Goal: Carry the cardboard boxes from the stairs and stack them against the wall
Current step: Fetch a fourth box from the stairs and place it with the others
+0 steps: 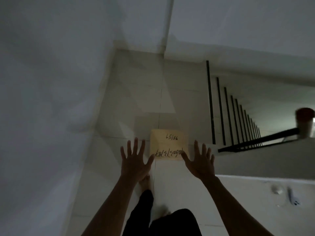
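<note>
A pale cardboard box (168,143) with handwritten black numbers on its top lies on the tiled landing floor, just ahead of my bare feet. My left hand (135,159) is stretched out with fingers spread, just left of the box, holding nothing. My right hand (199,160) is spread the same way at the box's right edge, its thumb over the near right corner. Whether either hand touches the box I cannot tell. The white wall (51,99) rises on the left.
A black stair railing (255,140) with vertical bars runs along descending stairs on the right. A red-lidded container (305,121) stands on the rail post. A low white ledge (255,201) at lower right holds small objects. The scene is dim.
</note>
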`<action>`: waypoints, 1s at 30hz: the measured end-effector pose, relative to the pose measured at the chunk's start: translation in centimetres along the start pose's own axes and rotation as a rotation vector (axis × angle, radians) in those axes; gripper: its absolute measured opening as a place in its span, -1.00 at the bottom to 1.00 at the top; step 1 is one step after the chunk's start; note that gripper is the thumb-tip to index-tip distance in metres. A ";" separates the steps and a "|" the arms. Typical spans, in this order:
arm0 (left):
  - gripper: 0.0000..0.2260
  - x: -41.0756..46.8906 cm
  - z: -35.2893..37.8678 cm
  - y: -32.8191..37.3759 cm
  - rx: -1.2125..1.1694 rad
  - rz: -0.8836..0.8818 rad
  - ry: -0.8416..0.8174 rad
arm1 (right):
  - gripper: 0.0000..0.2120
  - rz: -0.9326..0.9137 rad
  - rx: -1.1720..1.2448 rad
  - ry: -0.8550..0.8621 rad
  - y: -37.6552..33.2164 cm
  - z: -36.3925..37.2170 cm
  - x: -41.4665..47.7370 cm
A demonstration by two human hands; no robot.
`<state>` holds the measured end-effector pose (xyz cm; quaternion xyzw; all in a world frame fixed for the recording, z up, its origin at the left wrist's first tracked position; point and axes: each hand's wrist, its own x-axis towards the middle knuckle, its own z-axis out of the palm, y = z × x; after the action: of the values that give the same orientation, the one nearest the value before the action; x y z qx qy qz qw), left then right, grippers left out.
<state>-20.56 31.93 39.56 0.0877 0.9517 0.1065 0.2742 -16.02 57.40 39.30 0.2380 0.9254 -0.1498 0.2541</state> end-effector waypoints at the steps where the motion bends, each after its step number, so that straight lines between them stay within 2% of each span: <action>1: -0.04 2.1 0.9 -0.3 0.001 -0.021 -0.009 | -0.06 0.024 0.021 -0.017 0.2 0.8 2.3; 5: 0.00 10.0 5.3 -1.8 -0.011 -0.119 -0.031 | 0.01 0.106 0.080 -0.106 1.4 5.0 10.9; 10: -0.07 19.4 13.6 -4.1 -0.015 -0.185 -0.069 | 0.16 0.169 0.119 -0.156 3.2 12.2 21.2; 14: -0.15 26.0 21.1 -5.9 -0.041 -0.242 -0.205 | 0.22 0.219 0.210 -0.185 5.0 18.7 28.0; 18: -0.13 31.9 27.6 -6.4 -0.245 -0.350 -0.276 | 0.47 0.247 0.368 -0.131 8.2 25.5 34.0; 20: -0.04 34.4 29.5 -6.2 -0.385 -0.412 -0.300 | 0.34 0.257 0.408 -0.114 8.7 27.1 35.6; 22: 0.14 36.4 32.0 -5.8 -0.603 -0.488 -0.302 | 0.20 0.267 0.475 -0.080 9.6 28.4 37.3; 24: 0.24 37.3 33.7 -5.2 -0.789 -0.567 -0.254 | 0.21 0.334 0.531 -0.073 11.3 29.8 38.7; 26: 0.07 38.1 35.0 -5.0 -0.883 -0.593 -0.242 | 0.24 0.378 0.634 -0.094 13.1 31.3 40.0; 29: -0.11 37.6 36.5 -4.7 -0.941 -0.580 -0.294 | 0.00 0.355 0.759 -0.126 13.2 31.3 40.2; 30: -0.07 35.7 37.8 -4.7 -0.924 -0.611 -0.304 | -0.03 0.364 0.774 -0.142 12.6 30.6 39.7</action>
<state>-30.44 41.28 -10.83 -0.3058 0.7384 0.4137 0.4359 -27.38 70.27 -9.49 0.4642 0.7241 -0.4546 0.2313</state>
